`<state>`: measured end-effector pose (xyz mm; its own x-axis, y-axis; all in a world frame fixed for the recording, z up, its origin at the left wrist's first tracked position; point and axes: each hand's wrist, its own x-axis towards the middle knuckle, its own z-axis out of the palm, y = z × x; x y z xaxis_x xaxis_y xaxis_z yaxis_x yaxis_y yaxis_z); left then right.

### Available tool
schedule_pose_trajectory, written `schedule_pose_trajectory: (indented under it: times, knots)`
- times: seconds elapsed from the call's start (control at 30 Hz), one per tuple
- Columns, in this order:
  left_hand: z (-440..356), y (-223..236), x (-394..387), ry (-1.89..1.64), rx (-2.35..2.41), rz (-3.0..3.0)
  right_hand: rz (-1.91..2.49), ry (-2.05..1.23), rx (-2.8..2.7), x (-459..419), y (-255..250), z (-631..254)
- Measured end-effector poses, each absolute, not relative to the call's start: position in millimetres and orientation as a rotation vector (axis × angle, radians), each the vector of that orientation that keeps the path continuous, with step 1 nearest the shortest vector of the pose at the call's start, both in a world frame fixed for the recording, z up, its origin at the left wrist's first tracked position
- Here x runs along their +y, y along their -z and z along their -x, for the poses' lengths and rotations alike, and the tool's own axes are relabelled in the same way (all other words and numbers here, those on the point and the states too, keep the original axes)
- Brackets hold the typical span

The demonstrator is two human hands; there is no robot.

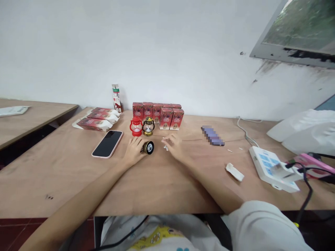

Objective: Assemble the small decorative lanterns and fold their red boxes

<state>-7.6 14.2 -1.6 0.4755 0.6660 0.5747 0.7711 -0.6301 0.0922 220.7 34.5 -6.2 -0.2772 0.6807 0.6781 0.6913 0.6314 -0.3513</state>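
Note:
My left hand [134, 150] is closed around a small black and gold toy lantern [149, 147], which lies tipped with its round base turned toward me. My right hand [174, 144] has thumb and forefinger in a pinch just to the right of it; whatever lies between the fingertips is too small to make out. Under those fingertips several small pale round discs [166, 148] rest on the table. Behind my hands two more lanterns stand upright side by side, a red lantern [136, 127] and a black and gold lantern [148, 126].
Red printed boxes [165, 119] stand behind the lanterns. Opened red cartons [94, 123] and a pink-edged phone [107, 144] lie left. To the right are another phone [212, 135], a white scrap [235, 172] and a power strip [267, 167] with plugs and cables.

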Motion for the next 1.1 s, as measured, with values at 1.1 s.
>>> schedule_pose_trajectory:
  times: [1.1]
  knots:
    - [4.0,4.3,12.7,0.709,-1.066,2.678,0.901,0.119,-2.195,-3.6,25.5,-181.4]
